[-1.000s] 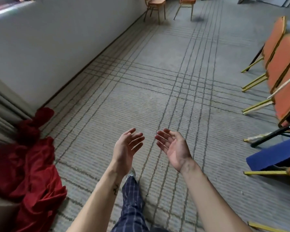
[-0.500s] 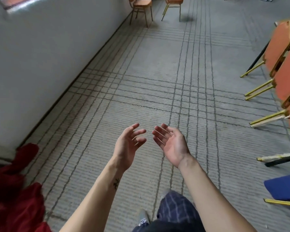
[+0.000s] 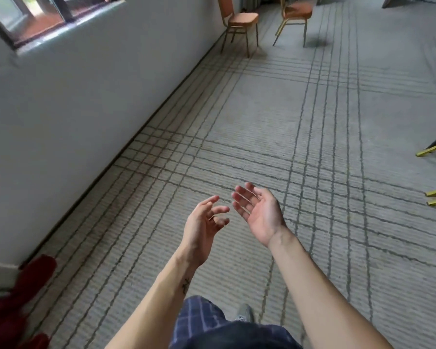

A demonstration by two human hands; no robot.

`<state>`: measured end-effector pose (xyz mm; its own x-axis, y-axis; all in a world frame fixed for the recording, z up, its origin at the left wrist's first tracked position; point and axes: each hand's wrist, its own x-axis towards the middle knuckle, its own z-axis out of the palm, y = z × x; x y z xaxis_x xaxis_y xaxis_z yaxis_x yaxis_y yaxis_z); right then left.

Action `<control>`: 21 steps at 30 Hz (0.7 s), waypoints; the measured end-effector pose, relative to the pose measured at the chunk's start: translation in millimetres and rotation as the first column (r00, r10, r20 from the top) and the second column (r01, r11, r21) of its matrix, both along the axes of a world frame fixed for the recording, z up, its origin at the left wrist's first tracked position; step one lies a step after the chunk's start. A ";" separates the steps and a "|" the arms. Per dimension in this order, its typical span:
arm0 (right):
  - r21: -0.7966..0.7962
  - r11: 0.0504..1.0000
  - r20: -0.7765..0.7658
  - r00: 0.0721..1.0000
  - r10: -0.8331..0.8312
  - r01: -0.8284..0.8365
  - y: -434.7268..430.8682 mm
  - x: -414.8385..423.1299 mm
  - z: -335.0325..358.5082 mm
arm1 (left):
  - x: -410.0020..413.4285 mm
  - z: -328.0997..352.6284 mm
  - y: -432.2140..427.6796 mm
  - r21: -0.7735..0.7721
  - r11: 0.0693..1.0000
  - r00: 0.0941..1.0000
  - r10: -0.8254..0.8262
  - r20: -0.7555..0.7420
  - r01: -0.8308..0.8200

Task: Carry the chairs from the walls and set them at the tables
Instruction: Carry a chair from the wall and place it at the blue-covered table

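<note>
Both hands are held out in front of the body with nothing in them, probably readied for a chair not yet reached; the left hand [image 3: 204, 222] has its fingers loosely curled round nothing; the right hand [image 3: 259, 215] lies palm up, fingers nearly straight. 2 chairs stand far ahead: the wall chair [image 3: 239, 21] against the wall [image 3: 86, 96], the other chair [image 3: 296, 11] just beside it; both backs are cut off at the top. Only yellow chair legs [image 3: 433, 148] show at the right edge; no table is in view; a red cloth [image 3: 23, 298] is partly cut off.
</note>
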<state>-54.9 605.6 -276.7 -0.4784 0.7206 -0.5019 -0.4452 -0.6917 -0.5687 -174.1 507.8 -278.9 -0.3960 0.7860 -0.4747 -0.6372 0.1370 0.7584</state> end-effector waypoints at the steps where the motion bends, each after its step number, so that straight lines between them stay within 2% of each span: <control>1: 0.018 1.000 -0.003 1.000 0.010 -0.010 21.0 -9.9 7.2 | -10.0 4.1 22.5 0.023 1.000 1.000 0.009 0.013 -0.009; 9: 0.031 0.999 0.054 0.998 0.032 -0.033 203.2 -90.9 -8.8 | -109.4 -5.7 215.7 0.042 0.999 0.999 -0.027 -0.021 0.028; 13: 0.053 0.998 0.113 0.993 -0.022 0.016 313.6 -151.6 -11.4 | -171.8 -18.8 330.4 0.042 0.997 0.997 -0.068 0.037 0.067; 14: 0.055 0.998 0.112 0.993 -0.046 0.040 354.0 -171.8 -6.3 | -192.6 -18.1 373.1 0.053 0.994 0.994 -0.095 0.055 0.092; 21: 0.089 0.991 0.079 0.991 -0.111 0.104 494.2 -235.7 19.8 | -264.1 12.3 525.1 0.080 0.980 0.983 -0.184 -0.001 0.184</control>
<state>-290.6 1099.8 -256.9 -0.3548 0.8072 -0.4718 -0.4626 -0.5901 -0.6617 -438.2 1032.9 -266.6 -0.2382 0.8805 -0.4099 -0.6113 0.1920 0.7677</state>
